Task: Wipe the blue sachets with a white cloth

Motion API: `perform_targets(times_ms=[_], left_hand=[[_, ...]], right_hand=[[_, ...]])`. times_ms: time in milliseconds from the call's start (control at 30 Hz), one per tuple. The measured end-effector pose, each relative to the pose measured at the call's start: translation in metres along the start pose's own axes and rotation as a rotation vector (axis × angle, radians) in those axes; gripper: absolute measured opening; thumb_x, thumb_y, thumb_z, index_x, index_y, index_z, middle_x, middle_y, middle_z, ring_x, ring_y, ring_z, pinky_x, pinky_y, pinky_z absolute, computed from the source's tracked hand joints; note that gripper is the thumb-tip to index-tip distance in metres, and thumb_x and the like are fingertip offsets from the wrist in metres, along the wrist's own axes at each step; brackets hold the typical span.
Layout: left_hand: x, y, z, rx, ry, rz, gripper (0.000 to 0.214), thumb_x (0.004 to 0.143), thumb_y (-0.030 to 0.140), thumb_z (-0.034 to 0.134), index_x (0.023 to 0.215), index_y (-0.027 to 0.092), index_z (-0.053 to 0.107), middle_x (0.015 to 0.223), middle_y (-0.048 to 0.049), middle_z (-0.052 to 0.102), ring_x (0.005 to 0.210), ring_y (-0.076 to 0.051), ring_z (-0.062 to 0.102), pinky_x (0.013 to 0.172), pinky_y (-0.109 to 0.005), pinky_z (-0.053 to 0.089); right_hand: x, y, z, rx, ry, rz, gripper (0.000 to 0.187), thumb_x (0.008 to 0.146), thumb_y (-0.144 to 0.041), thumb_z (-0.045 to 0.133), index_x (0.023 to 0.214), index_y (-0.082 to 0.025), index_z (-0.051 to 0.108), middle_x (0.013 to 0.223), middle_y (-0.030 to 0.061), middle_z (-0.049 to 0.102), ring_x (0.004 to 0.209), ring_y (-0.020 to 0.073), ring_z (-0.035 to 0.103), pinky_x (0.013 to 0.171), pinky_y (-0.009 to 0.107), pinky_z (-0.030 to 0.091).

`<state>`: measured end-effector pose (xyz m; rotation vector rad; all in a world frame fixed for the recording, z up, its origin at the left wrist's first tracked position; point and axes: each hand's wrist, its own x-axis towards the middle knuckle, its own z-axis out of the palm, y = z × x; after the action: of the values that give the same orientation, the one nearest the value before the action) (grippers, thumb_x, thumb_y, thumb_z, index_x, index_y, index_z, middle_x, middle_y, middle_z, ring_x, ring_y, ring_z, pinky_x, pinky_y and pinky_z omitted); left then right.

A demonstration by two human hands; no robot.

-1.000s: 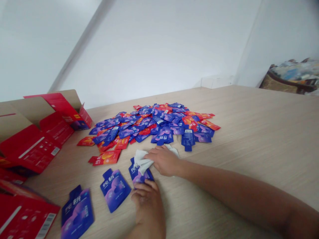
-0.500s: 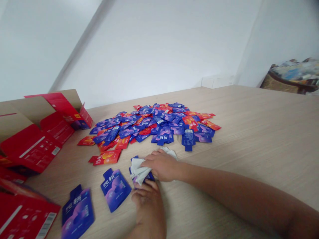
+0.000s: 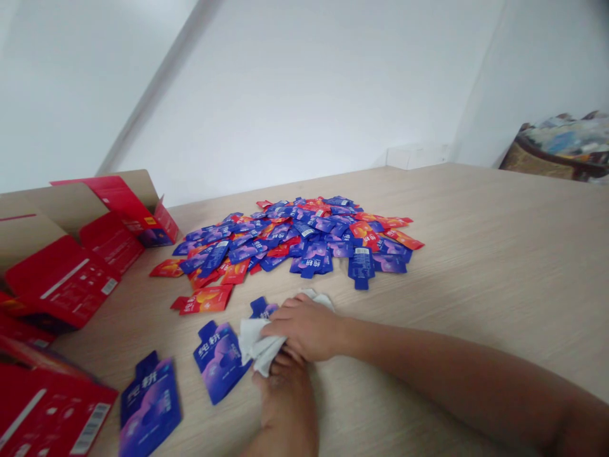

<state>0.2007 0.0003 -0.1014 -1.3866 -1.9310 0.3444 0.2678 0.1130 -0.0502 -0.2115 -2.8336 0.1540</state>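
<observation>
A pale wood-grain surface (image 3: 499, 254) runs across the view, with opened red cartons (image 3: 61, 273) along its left side. A large heap of blue and red sachets (image 3: 295, 238) lies near its middle, and a red sachet (image 3: 204, 299) and two blue sachets (image 3: 219, 362) (image 3: 150, 406) lie apart from it, nearer the person. The right hand (image 3: 304, 329) and left hand (image 3: 285, 406) have drawn closer together over a crumpled white wipe (image 3: 254, 346). The right fingers (image 3: 285, 320) are clenched on the wipe from above. The left fingers (image 3: 280, 360) press up against its underside, though whether they grip it cannot be told. A further blue sachet (image 3: 263, 308) has shifted away from the left hand and now lies just above the wipe, mostly covered by it, with only its spouted top showing.
</observation>
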Motion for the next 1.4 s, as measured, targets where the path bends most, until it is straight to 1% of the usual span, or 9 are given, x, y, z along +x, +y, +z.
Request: perform_targets(times_ms=[100,267,400,533,733,967,1133,1267,1400], left_hand=[[0.000,-0.001,-0.002,-0.039,-0.044,0.020,0.031,0.076,0.000,0.038,0.089,0.006,0.065,0.068,-0.0140,0.068,0.060,-0.022,0.063,0.059,-0.031,0.042],[-0.004,0.001,0.005,0.098,-0.044,0.078,0.032,0.078,0.004,0.040,0.101,0.007,0.062,0.091,-0.0236,0.070,0.072,-0.029,0.067,0.062,-0.035,0.043],[-0.006,0.009,0.007,0.209,0.000,0.006,0.030,0.077,0.005,0.043,0.098,0.008,0.063,0.092,-0.0264,0.069,0.072,-0.031,0.067,0.064,-0.039,0.043],[-0.003,0.010,0.006,0.186,0.010,-0.010,0.030,0.076,0.005,0.043,0.097,0.009,0.064,0.090,-0.0245,0.070,0.068,-0.029,0.066,0.063,-0.039,0.043],[-0.001,0.008,0.008,-0.062,-0.076,-0.045,0.030,0.073,-0.002,0.039,0.083,0.004,0.066,0.064,-0.0140,0.064,0.056,-0.022,0.061,0.058,-0.033,0.043],[-0.004,0.011,0.006,0.221,-0.015,-0.002,0.032,0.077,0.004,0.041,0.099,0.009,0.063,0.093,-0.0260,0.069,0.073,-0.033,0.066,0.065,-0.040,0.042],[-0.005,0.008,0.003,0.206,-0.002,0.008,0.030,0.077,0.004,0.042,0.098,0.008,0.063,0.093,-0.0260,0.069,0.073,-0.031,0.067,0.064,-0.039,0.043],[-0.001,0.004,-0.002,0.106,0.039,0.026,0.030,0.076,0.001,0.041,0.092,0.006,0.066,0.081,-0.0227,0.071,0.063,-0.027,0.066,0.057,-0.034,0.044],[0.004,0.000,-0.011,-0.020,-0.073,-0.077,0.031,0.074,-0.004,0.039,0.075,0.005,0.068,0.064,-0.0140,0.068,0.057,-0.019,0.064,0.056,-0.028,0.044]], right_hand=[[0.001,0.001,0.004,0.001,-0.018,0.065,0.034,0.085,-0.031,0.048,0.118,-0.026,0.053,0.116,0.0039,0.058,0.098,0.0216,0.047,0.083,0.039,0.034],[0.003,0.008,0.002,-0.018,-0.018,0.238,0.034,0.084,-0.020,0.047,0.117,-0.023,0.054,0.109,0.0072,0.060,0.099,0.0225,0.046,0.084,0.039,0.031],[0.001,0.006,-0.004,0.003,0.095,0.324,0.040,0.083,-0.019,0.047,0.123,-0.023,0.050,0.114,0.0074,0.056,0.101,0.0223,0.044,0.086,0.038,0.030],[-0.001,-0.002,-0.007,0.016,0.135,0.212,0.040,0.083,-0.022,0.050,0.123,-0.024,0.049,0.118,0.0050,0.055,0.102,0.0208,0.043,0.087,0.037,0.031],[0.001,-0.003,0.002,0.018,-0.021,0.013,0.035,0.085,-0.033,0.049,0.120,-0.027,0.052,0.114,0.0036,0.059,0.099,0.0209,0.047,0.084,0.038,0.034],[0.002,0.011,0.003,-0.019,-0.016,0.215,0.034,0.083,-0.020,0.048,0.116,-0.024,0.055,0.108,0.0068,0.060,0.099,0.0223,0.047,0.084,0.039,0.033],[0.000,0.011,-0.007,0.008,0.158,0.291,0.045,0.082,-0.017,0.047,0.128,-0.022,0.046,0.121,0.0072,0.054,0.105,0.0221,0.044,0.087,0.038,0.032],[0.001,0.003,-0.005,0.025,0.123,0.114,0.044,0.083,-0.022,0.049,0.127,-0.023,0.048,0.124,0.0065,0.053,0.106,0.0224,0.043,0.088,0.038,0.031],[0.004,0.000,0.006,0.044,0.005,-0.040,0.037,0.085,-0.029,0.048,0.122,-0.027,0.052,0.121,0.0030,0.057,0.105,0.0213,0.045,0.087,0.038,0.032]])
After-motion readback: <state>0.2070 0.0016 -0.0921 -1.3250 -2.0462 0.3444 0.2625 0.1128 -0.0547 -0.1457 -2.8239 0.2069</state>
